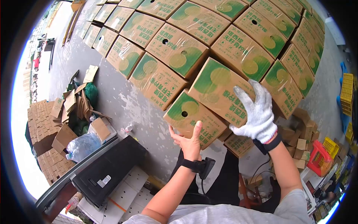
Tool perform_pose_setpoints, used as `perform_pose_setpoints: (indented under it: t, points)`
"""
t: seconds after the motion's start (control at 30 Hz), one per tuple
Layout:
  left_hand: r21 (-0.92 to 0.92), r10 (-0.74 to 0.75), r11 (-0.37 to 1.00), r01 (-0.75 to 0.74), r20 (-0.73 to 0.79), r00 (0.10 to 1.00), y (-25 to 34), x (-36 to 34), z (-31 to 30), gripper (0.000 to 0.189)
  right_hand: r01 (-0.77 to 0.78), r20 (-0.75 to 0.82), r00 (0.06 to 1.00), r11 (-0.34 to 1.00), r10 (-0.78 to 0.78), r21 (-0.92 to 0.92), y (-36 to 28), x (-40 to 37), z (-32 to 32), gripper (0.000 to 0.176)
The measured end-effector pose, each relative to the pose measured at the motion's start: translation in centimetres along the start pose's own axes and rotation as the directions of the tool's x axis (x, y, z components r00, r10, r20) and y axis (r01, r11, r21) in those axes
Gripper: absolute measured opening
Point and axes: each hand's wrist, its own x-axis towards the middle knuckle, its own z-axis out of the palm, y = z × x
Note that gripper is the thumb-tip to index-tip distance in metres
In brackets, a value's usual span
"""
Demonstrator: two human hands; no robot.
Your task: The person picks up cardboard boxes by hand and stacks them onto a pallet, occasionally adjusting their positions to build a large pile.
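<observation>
A brown cardboard carton with green print and a lime picture lies skewed at the near edge of the stack. My right hand, in a white knitted glove, is over its right end, fingers spread and thumb near the lower corner. Just below that carton is a printed cardboard face with a round black hole. My bare left hand is right at its lower edge, thumb up and fingers apart. Another carton shows partly underneath, between the hands. Both wrists carry black straps, the left with a small black device.
Rows of similar cartons stretch ahead, some under clear wrap. A black case is at lower left, near flattened cardboard and a clear plastic bag. At right are a red basket, yellow crates and cardboard scraps.
</observation>
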Motion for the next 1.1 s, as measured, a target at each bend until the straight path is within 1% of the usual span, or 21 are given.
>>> perform_pose_setpoints:
  t: [0.03, 0.07, 0.13, 0.17, 0.2, 0.27, 0.3, 0.4, 0.43, 0.5, 0.6, 0.63, 0.67, 0.77, 0.8, 0.87, 0.9, 0.97, 1.0, 1.07, 1.1]
  points:
    - [-0.117, 0.038, 0.993, -0.032, 0.052, 0.998, -0.2, 0.1, 0.3, 0.119, -0.002, 0.009, 1.0, 1.0, 0.002, -0.014, 0.3, 1.2, 0.9, 0.103]
    - [-0.117, 0.027, 0.993, -0.02, 0.052, 0.998, -0.5, 0.5, 0.1, 0.119, -0.009, 0.02, 1.0, 1.0, 0.01, -0.025, 0.4, 1.8, 1.7, 0.101]
    - [-0.104, -0.035, 0.993, 0.06, 0.222, 0.974, -1.7, 1.8, 0.2, 0.111, 0.006, 0.013, 1.0, 1.0, -0.006, -0.026, 0.5, 1.5, 2.5, 0.098]
    - [-0.159, -0.021, 0.986, 0.05, 0.175, 0.984, -2.5, 2.0, 0.4, 0.098, -0.002, -0.005, 1.0, 1.0, 0.002, -0.017, 0.5, 1.3, 2.9, 0.095]
    - [-0.16, -0.03, 0.985, 0.059, 0.18, 0.983, -2.3, 1.8, 0.4, 0.098, -0.016, -0.021, 1.0, 1.0, 0.015, -0.009, 0.4, 0.8, 3.1, 0.092]
    - [-0.34, 0.098, 0.94, -0.002, 0.266, 0.959, -1.5, 1.3, 0.3, 0.086, -0.01, 0.0, 1.0, 0.999, 0.01, -0.034, 0.4, 0.3, 3.9, 0.09]
    - [-0.313, 0.067, 0.95, 0.024, 0.277, 0.959, -0.8, 1.1, 0.1, 0.079, -0.001, 0.012, 1.0, 0.998, 0.002, -0.055, 0.5, 0.1, 4.0, 0.089]
    - [-0.329, 0.095, 0.944, 0.014, 0.313, 0.945, -0.8, 1.4, 0.0, 0.08, -0.024, 0.053, 0.998, 0.985, 0.015, 0.169, 0.3, -0.3, 2.4, 0.085]
    - [-0.313, 0.107, 0.95, -0.008, 0.302, 0.947, -0.8, 1.3, 0.1, 0.079, -0.033, 0.044, 0.999, 0.985, 0.026, 0.171, 0.5, -0.6, 2.3, 0.085]
    - [-0.295, 0.101, 0.956, -0.008, 0.302, 0.948, -1.2, 1.6, 0.1, 0.08, -0.075, -0.075, 0.992, 0.962, 0.097, 0.262, 0.8, -1.7, 2.0, 0.084]
    - [-0.266, 0.081, 0.964, 0.015, 0.347, 0.935, -1.7, 3.3, 0.0, 0.082, -0.283, -0.279, 0.908, 0.948, 0.314, 0.147, 0.8, -3.5, 1.5, 0.081]
    - [-0.244, 0.063, 0.969, 0.035, 0.384, 0.921, -1.8, 3.8, 0.0, 0.083, -0.322, -0.34, 0.872, 0.935, 0.353, 0.146, 1.2, -4.2, 1.8, 0.08]
    - [-0.236, 0.063, 0.971, 0.034, 0.392, 0.918, -2.1, 3.9, 0.0, 0.083, -0.365, -0.362, 0.858, 0.928, 0.365, 0.071, 1.5, -4.7, 1.9, 0.08]
    - [-0.254, 0.035, 0.964, 0.075, 0.402, 0.915, -1.9, 4.0, 0.4, 0.083, -0.302, -0.191, 0.936, 0.953, 0.295, -0.007, 1.5, -4.9, 3.0, 0.081]
    - [-0.242, 0.03, 0.967, 0.076, 0.405, 0.914, -1.8, 3.9, 0.3, 0.083, -0.381, -0.084, 0.918, 0.921, 0.387, 0.08, 0.9, -4.3, 3.4, 0.088]
    - [-0.251, 0.044, 0.966, 0.063, 0.4, 0.916, -1.5, 3.8, 0.7, 0.083, -0.483, 0.047, 0.868, 0.818, 0.494, 0.312, 0.9, -4.7, 5.0, 0.096]
    - [-0.249, 0.047, 0.967, 0.062, 0.408, 0.912, -1.2, 3.8, 1.0, 0.083, -0.416, -0.012, 0.89, 0.822, 0.456, 0.389, 0.8, -4.9, 5.4, 0.099]
    - [-0.209, -0.008, 0.972, 0.11, 0.436, 0.9, -0.6, 3.5, 0.6, 0.084, -0.382, -0.008, 0.896, 0.779, 0.445, 0.497, 0.5, -4.9, 6.2, 0.098]
    - [-0.192, -0.021, 0.974, 0.118, 0.447, 0.894, -0.2, 3.1, 0.3, 0.084, -0.367, -0.025, 0.895, 0.765, 0.446, 0.529, 0.3, -5.0, 6.6, 0.099]
    - [-0.097, -0.135, 0.973, 0.209, 0.496, 0.858, 0.9, 2.7, 0.3, 0.084, -0.38, 0.001, 0.894, 0.755, 0.449, 0.534, 0.3, -5.1, 6.4, 0.099]
    - [-0.038, -0.134, 0.983, 0.177, 0.508, 0.851, 0.6, 3.2, 0.1, 0.083, -0.364, -0.006, 0.898, 0.753, 0.439, 0.548, 0.3, -5.3, 6.0, 0.096]
